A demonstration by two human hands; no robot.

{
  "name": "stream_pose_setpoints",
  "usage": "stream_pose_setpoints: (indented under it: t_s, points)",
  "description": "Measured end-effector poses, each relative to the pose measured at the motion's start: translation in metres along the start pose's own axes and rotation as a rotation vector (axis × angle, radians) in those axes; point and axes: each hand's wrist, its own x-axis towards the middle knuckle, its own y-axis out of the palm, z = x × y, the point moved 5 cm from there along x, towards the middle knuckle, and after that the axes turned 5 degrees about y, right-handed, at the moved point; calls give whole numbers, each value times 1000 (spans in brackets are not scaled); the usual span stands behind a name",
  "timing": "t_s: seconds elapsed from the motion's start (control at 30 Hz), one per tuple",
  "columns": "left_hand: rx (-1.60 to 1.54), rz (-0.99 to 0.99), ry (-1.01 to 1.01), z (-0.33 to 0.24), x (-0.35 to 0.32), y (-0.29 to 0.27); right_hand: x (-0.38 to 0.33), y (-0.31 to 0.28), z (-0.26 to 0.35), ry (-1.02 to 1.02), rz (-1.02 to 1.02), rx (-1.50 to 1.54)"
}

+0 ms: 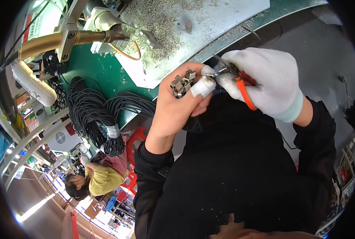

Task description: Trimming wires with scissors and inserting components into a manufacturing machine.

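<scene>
Just off the near edge of the green desk (pixel 87 59), the bare left hand (pixel 172 109) pinches a small bright piece (pixel 216 75) between thumb and forefinger, both tips wrapped in white. The piece looks slim and silvery (too small for its finer detail to show). Below those fingertips, the same palm cradles a loose cluster of metal parts (pixel 182 83): boxy, squarish, dull silver with brownish shading and dark gaps, tumbled at different angles. The white-gloved right hand (pixel 271 81) is curled around pliers (pixel 244 94) with orange handles, their dark head right at the small piece; whether the jaws are closed I cannot tell. Black cables (pixel 91 113) lie coiled over the desk's near edge, to the left of the hands.
</scene>
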Motion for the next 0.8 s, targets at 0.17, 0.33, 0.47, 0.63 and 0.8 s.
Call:
stream_pose_setpoints:
  t_s: [0.17, 0.33, 0.47, 0.63, 0.8]
  points:
    - [452, -294, 140, -2, 3, 2, -1, -14, 13, -77, 47, -351]
    - [677, -327, 289, -4, 6, 13, -12, -13, 5, -34, 303, -585]
    - [747, -315, 364, -6, 8, 14, -16, -20, -4, 59, 306, -530]
    - [713, -353, 415, -5, 10, 12, -17, -23, -5, 96, 214, -376]
    - [775, -337, 368, -7, 7, 20, -10, -18, 3, 22, 235, -520]
